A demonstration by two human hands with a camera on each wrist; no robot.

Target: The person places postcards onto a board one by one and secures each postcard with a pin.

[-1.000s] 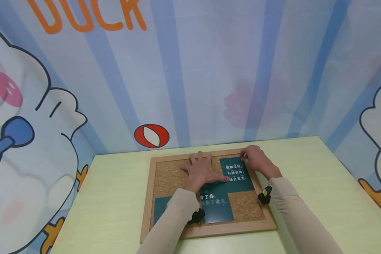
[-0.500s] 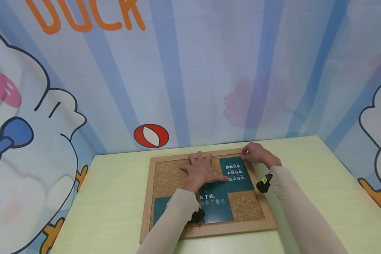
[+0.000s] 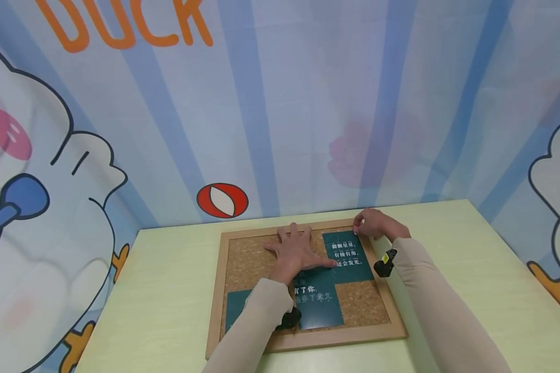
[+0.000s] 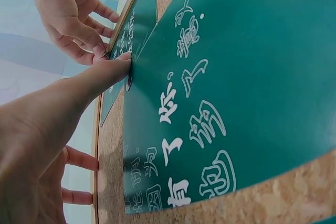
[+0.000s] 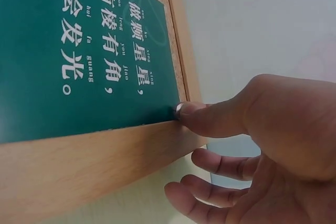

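A wood-framed cork board [image 3: 336, 338] lies on the table. My left hand [image 3: 295, 252] rests on it with fingers spread, the thumb at the corner where a green lettered card [image 3: 319, 312] meets a second green card [image 3: 352, 273] at the upper right. In the left wrist view, a small shiny round tack head [image 4: 129, 82] shows beside that thumb. At the far right corner of the second card, my right hand [image 3: 376, 225] pinches a small silvery thumbtack [image 5: 179, 109] against the card, its other fingers curled beyond the frame's edge.
Another green card [image 3: 235, 302] sits at the board's lower left, partly hidden by the left sleeve [image 3: 256, 321]. Pale yellow table [image 3: 168, 290] surrounds the board. A printed cartoon curtain [image 3: 303, 103] stands behind the table.
My right wrist has swung up and slightly left while the fingertips stay at the card's corner. The left hand and the cards have not moved.
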